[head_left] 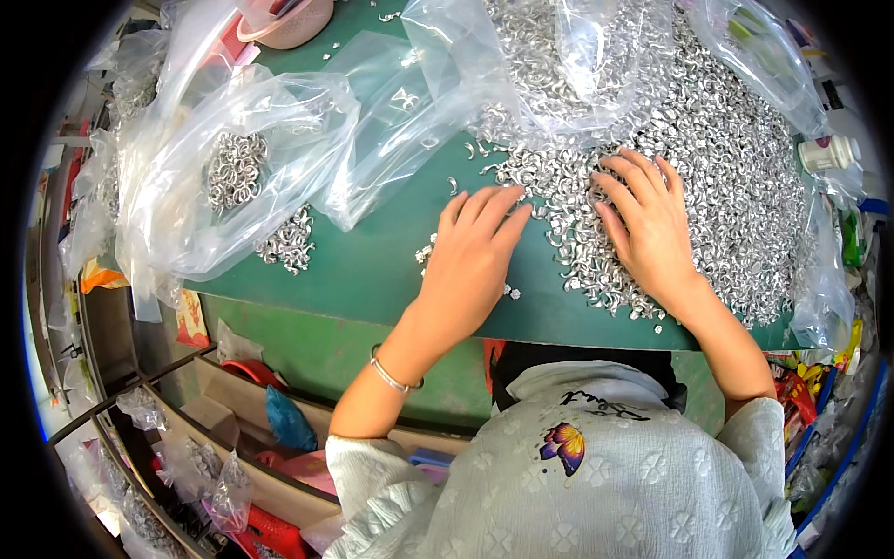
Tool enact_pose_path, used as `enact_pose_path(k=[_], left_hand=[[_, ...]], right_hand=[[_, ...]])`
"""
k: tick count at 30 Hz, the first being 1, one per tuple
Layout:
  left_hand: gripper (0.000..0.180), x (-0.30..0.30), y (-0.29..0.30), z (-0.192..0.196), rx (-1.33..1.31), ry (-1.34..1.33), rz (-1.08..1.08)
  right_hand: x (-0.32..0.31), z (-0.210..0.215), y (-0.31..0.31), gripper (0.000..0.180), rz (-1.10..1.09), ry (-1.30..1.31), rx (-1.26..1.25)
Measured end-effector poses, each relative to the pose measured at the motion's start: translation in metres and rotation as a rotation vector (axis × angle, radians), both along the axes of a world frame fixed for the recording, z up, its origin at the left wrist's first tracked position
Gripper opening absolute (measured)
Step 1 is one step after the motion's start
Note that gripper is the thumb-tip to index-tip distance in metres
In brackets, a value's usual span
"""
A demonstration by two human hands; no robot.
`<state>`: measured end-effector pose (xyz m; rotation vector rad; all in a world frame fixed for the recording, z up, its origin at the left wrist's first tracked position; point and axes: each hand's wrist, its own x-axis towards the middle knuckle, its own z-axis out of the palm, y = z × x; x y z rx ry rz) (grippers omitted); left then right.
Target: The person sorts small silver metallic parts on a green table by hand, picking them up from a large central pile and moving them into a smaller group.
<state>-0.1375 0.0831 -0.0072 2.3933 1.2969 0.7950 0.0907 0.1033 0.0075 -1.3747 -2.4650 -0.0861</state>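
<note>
A broad pile of small shiny silver metal pieces (726,205), many of them curved, covers the right side of the green tabletop (391,252). My right hand (647,233) rests on the pile's left part, its fingers spread and slightly bent. Left of the pile, my left hand (470,256) lies low over the green surface with fingers stretched out. A few small silver pieces (424,253) show beside its wrist edge; what lies under the palm is hidden. Neither hand visibly grips a piece.
Clear plastic bags (270,121) lie at the left, one with silver rings (237,170) inside. A small heap of silver pieces (289,244) sits near them. Another clear bag (568,74) lies over the pile's far side. A pink basket (293,26) stands at the far left; a white bottle (829,153) at the right.
</note>
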Motion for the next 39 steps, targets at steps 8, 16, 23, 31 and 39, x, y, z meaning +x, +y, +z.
enact_pose_path(k=[8,16,23,31,39], left_hand=[[0.019,-0.003,0.027,-0.009,0.106,0.085,0.159],[0.022,0.0,0.026,-0.005,0.039,0.063,0.13],[0.02,-0.008,0.018,0.007,0.018,0.05,0.144],[0.025,-0.022,-0.017,0.023,-0.191,0.064,0.028],[0.027,0.003,-0.015,0.017,-0.116,-0.063,0.035]], right_hand=[[-0.025,-0.006,-0.002,0.02,0.127,0.153,-0.101],[-0.034,-0.007,-0.002,0.018,0.074,0.137,-0.06],[-0.032,-0.008,-0.002,0.015,0.135,0.195,-0.091],[-0.043,-0.01,-0.005,0.013,0.089,0.052,-0.077],[-0.04,0.003,-0.019,0.013,0.244,0.266,-0.34]])
